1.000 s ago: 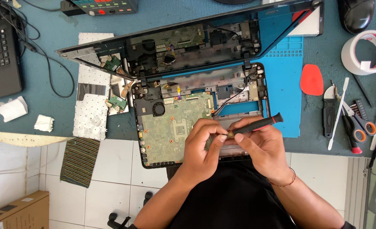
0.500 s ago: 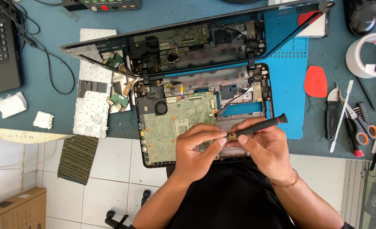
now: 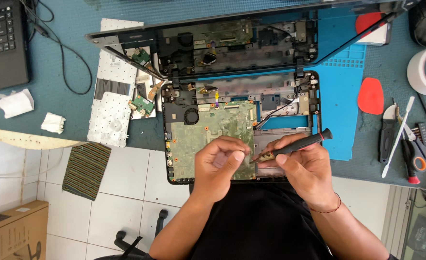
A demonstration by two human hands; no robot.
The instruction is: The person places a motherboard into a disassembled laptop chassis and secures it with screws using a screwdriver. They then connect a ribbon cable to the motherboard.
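Note:
An opened laptop (image 3: 314,103) lies on the blue desk with its green motherboard (image 3: 208,126) exposed and its screen lid tilted back. My right hand (image 3: 305,169) grips a black screwdriver (image 3: 299,144), its tip pointing left at the board's lower right corner. My left hand (image 3: 218,164) hovers over the lower part of the board, fingers pinched together close to the screwdriver tip. Whether something small sits between those fingers is not visible.
A removed keyboard (image 3: 111,91) and small circuit boards (image 3: 143,103) lie left of the laptop. A blue mat (image 3: 345,96), a red pick (image 3: 370,95), scissors (image 3: 417,154), a white spudger (image 3: 398,135) and a tape roll (image 3: 424,72) sit to the right. Another laptop (image 3: 3,43) is far left.
Both hands have stayed over the board's lower right corner. The left hand's fingers shifted slightly at the screwdriver tip.

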